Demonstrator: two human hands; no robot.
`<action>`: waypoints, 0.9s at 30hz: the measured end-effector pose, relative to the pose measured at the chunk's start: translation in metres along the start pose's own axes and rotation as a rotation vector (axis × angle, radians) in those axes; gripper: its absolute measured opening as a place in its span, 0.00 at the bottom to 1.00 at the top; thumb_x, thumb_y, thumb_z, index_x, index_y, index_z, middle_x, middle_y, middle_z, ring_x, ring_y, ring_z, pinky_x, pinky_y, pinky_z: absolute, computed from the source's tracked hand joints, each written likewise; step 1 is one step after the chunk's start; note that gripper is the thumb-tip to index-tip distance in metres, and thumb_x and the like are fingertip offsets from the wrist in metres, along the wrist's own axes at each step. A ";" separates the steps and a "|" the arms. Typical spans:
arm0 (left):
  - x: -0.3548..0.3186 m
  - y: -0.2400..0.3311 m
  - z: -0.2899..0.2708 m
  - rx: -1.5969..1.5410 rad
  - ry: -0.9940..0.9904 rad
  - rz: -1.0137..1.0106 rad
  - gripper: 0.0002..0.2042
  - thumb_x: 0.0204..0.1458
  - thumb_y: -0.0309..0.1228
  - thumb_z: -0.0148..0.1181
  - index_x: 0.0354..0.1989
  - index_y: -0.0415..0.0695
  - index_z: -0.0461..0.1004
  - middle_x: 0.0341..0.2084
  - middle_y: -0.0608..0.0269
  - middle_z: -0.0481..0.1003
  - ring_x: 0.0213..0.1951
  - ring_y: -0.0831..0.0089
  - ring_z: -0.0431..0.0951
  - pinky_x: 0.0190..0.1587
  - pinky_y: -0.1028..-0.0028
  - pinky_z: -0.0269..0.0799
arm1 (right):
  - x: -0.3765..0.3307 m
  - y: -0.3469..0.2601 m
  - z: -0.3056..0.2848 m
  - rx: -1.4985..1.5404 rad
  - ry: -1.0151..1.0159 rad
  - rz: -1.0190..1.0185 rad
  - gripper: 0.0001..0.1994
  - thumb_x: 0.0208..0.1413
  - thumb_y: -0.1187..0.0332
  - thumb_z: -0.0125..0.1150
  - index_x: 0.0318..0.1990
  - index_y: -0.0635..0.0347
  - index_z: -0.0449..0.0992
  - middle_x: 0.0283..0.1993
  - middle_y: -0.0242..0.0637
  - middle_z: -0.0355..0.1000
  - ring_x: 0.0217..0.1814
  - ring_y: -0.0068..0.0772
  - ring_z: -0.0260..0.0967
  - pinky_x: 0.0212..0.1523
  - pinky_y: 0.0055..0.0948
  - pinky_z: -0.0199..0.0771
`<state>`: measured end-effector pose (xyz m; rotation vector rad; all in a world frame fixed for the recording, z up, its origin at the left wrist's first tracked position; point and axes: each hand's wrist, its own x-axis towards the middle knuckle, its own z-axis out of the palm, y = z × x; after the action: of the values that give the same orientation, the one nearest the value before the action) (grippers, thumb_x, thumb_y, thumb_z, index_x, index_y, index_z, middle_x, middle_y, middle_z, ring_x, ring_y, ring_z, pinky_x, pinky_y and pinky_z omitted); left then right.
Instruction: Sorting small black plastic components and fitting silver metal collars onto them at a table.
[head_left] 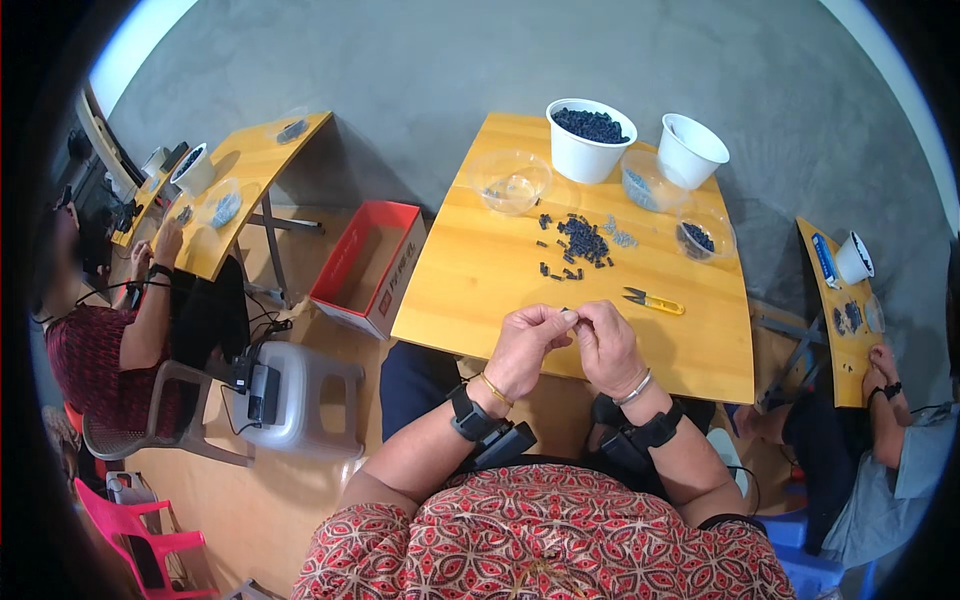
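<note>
A yellow wood-grain table point(450, 290) spreads out beyond the hands, its near edge passing just below them. Well to the left of the hands sits a co-worker point(105, 365) in a dark red patterned top, and nearer on that side are a grey plastic stool point(305, 400) and, farther forward on the floor, an open red cardboard box point(388, 290). At the table's far end, ahead of the hands, stands a white tub point(585, 160) heaped with dark pieces; a second white tub point(692, 150) is to its right. Closer to the hands come three clear plastic bowls: one point(500, 206) ahead and left, one with grey pieces point(640, 187) ahead and right, and one with dark pieces point(698, 237) farther right. The left hand point(530, 350) and right hand point(610, 345) meet just above the near edge, thumbs and fingers pinched together. Straight ahead of them lies a loose pile of short dark pieces point(582, 240), with small grey pieces point(622, 233) at its right; yellow-handled snips point(655, 301) rest just beyond the right hand. Between the joined fingertips both hands grip a tiny dark piece point(567, 310), mostly hidden.
</note>
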<state>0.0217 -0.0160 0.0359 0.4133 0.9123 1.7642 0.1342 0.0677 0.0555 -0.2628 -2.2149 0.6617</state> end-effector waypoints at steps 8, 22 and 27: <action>-0.004 0.004 0.003 -0.093 -0.075 -0.062 0.06 0.50 0.29 0.56 0.27 0.40 0.73 0.24 0.67 0.73 0.27 0.81 0.70 0.32 0.80 0.69 | 0.001 -0.001 -0.006 0.004 0.009 0.047 0.07 0.46 0.80 0.51 0.34 0.63 0.66 0.27 0.44 0.65 0.28 0.45 0.66 0.29 0.33 0.67; -0.002 0.003 -0.003 0.068 -0.100 0.074 0.04 0.48 0.26 0.57 0.28 0.38 0.74 0.21 0.67 0.73 0.24 0.82 0.71 0.31 0.81 0.70 | 0.011 0.017 -0.018 0.250 -0.136 0.095 0.07 0.49 0.80 0.49 0.37 0.63 0.69 0.28 0.38 0.69 0.30 0.31 0.69 0.31 0.24 0.69; 0.000 0.007 -0.001 0.140 -0.065 0.165 0.04 0.48 0.25 0.57 0.29 0.38 0.74 0.22 0.67 0.74 0.25 0.82 0.71 0.31 0.81 0.69 | 0.008 0.026 -0.017 0.300 -0.118 0.206 0.10 0.50 0.80 0.49 0.41 0.64 0.69 0.29 0.36 0.69 0.31 0.25 0.69 0.33 0.21 0.69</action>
<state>0.0168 -0.0176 0.0403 0.6487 0.9813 1.8301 0.1411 0.0993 0.0556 -0.3058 -2.1788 1.1355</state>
